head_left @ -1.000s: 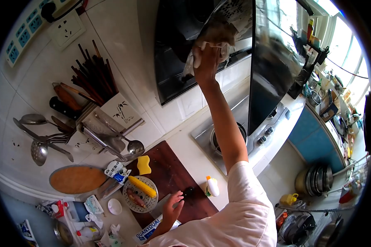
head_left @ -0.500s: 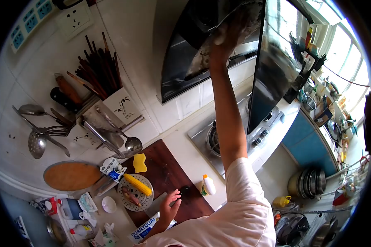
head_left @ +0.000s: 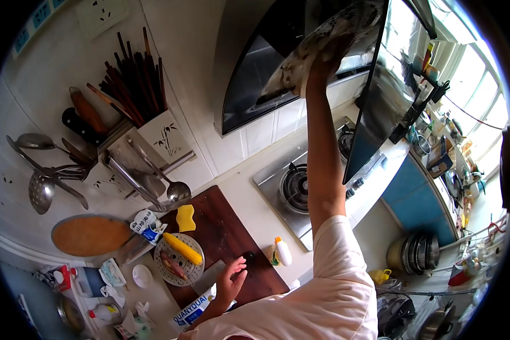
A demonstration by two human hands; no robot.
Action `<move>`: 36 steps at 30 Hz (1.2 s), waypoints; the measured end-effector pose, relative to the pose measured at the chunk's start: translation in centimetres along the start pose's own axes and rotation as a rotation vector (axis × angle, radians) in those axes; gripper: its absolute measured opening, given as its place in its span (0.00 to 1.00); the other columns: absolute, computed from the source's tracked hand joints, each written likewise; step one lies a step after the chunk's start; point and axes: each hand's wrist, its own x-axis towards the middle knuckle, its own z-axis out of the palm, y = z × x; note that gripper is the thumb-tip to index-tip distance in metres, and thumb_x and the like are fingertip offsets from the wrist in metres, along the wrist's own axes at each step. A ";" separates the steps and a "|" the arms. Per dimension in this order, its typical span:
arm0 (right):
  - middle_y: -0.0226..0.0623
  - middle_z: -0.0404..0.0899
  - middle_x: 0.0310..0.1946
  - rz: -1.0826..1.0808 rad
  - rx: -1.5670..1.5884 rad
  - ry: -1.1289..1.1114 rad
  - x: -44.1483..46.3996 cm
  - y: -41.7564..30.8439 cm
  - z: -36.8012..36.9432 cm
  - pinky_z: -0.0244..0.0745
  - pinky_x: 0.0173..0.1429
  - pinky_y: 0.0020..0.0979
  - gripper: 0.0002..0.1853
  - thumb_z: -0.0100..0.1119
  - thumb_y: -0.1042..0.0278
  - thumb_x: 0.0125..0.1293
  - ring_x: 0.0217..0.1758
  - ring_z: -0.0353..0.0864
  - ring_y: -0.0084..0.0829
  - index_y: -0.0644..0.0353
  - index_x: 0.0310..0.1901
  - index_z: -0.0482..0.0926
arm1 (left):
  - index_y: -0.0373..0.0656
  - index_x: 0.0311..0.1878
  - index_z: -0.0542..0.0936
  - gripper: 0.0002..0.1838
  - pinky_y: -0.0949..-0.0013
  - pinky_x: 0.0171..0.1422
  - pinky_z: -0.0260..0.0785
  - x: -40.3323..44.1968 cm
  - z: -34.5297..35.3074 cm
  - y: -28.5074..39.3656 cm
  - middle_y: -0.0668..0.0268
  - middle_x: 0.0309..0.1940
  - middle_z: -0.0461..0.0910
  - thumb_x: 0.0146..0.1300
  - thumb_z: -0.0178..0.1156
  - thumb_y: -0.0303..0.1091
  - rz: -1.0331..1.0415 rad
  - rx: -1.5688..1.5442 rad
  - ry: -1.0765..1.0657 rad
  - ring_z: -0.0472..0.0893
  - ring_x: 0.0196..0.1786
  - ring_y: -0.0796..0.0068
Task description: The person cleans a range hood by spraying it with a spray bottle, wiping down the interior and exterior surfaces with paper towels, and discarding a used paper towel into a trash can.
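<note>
Right hand: top centre of frame, grasping pale cloth [head_left: 304,67] against range hood [head_left: 246,93]; right hand [head_left: 327,56] partly in shadow, fingertips hard to read.
Left hand: lower centre, left hand [head_left: 229,282] released, fingers loosely curled, above dark red cutting board [head_left: 224,224]. Knife [head_left: 209,277] just beside it; contact: can't tell.
Board: yellow sponge [head_left: 185,218] at upper end; plate [head_left: 195,272] overlapping left edge, carrying corn [head_left: 182,248] and reddish root [head_left: 172,264].
Tabletop: white bottle [head_left: 283,251], orange cap, right of board; gas stove [head_left: 269,181] mid-frame, under right forearm.
</note>
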 end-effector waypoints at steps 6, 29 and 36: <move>0.52 0.64 0.64 0.132 -0.119 -0.253 -4.4 -0.9 -2.9 0.66 0.65 0.39 0.24 0.56 0.70 0.62 0.62 0.69 0.48 0.68 0.60 0.69 | 0.36 0.56 0.75 0.19 0.69 0.51 0.75 0.1 0.2 0.2 0.58 0.48 0.81 0.61 0.61 0.24 0.005 -0.020 -0.001 0.83 0.47 0.68; 0.29 0.73 0.35 -0.098 0.404 0.060 -0.1 -2.3 -0.1 0.70 0.42 0.24 0.12 0.57 0.81 0.57 0.35 0.71 0.21 0.59 0.42 0.73 | 0.37 0.58 0.73 0.22 0.68 0.51 0.75 0.0 0.4 0.4 0.57 0.47 0.80 0.59 0.62 0.23 0.013 -0.026 -0.029 0.82 0.46 0.67; 0.29 0.74 0.32 0.103 0.394 0.023 -1.1 -0.1 -1.2 0.69 0.41 0.23 0.08 0.57 0.81 0.55 0.33 0.72 0.23 0.58 0.36 0.73 | 0.37 0.58 0.74 0.22 0.68 0.51 0.75 0.2 0.7 0.9 0.57 0.47 0.80 0.59 0.62 0.23 0.017 -0.016 -0.043 0.82 0.46 0.67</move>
